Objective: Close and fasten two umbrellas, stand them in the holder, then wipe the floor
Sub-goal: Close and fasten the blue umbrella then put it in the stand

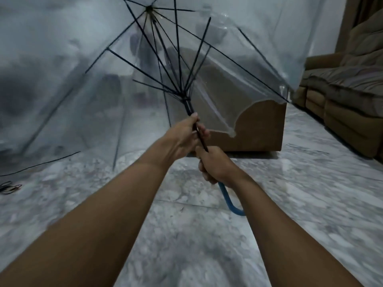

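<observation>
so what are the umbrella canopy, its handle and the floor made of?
Canopy: looks like clear plastic film, glossy; the room shows through it.
Handle: blue hook, smooth, probably plastic, though a coating can't be ruled out.
Floor: grey-white veined slabs with joint lines and a slight sheen, likely polished marble or marble-look tile.

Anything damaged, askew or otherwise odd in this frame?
Nothing clearly damaged. The clear umbrella is half folded, its canopy slack, with the left hand on the shaft and the right hand above the blue handle. Thin cords lie loose on the floor.
</observation>
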`<action>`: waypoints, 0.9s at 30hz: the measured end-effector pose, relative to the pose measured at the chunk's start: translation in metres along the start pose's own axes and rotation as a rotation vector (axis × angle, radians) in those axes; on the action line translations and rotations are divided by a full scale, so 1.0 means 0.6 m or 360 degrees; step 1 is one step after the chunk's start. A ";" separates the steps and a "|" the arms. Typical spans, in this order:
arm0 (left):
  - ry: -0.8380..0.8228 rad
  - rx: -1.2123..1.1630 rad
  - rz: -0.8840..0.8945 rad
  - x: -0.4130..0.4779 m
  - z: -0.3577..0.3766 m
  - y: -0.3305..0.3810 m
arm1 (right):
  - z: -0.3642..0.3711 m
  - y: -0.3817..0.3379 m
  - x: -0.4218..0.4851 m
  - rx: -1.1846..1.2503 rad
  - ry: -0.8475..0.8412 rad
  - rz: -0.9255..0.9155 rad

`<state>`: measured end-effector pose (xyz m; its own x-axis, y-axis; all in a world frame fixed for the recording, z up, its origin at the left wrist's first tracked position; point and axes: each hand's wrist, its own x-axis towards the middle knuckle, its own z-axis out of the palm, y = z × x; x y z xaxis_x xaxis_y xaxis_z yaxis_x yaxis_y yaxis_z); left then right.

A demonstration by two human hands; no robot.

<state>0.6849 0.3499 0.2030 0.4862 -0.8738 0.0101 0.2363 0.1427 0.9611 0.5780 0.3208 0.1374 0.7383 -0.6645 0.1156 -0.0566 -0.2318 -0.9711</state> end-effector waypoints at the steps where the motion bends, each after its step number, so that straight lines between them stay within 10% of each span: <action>1: -0.0023 0.0031 -0.0034 -0.002 0.007 -0.008 | -0.003 0.005 -0.001 0.0008 0.0013 0.0012; 27: 0.0131 -0.0003 0.0052 0.038 -0.023 0.020 | 0.016 0.044 -0.044 -0.0586 0.0380 -0.0116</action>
<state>0.7106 0.3379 0.2108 0.5611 -0.8275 0.0190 0.2205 0.1716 0.9602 0.5634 0.3388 0.1067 0.5756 -0.7726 0.2680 -0.2776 -0.4929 -0.8246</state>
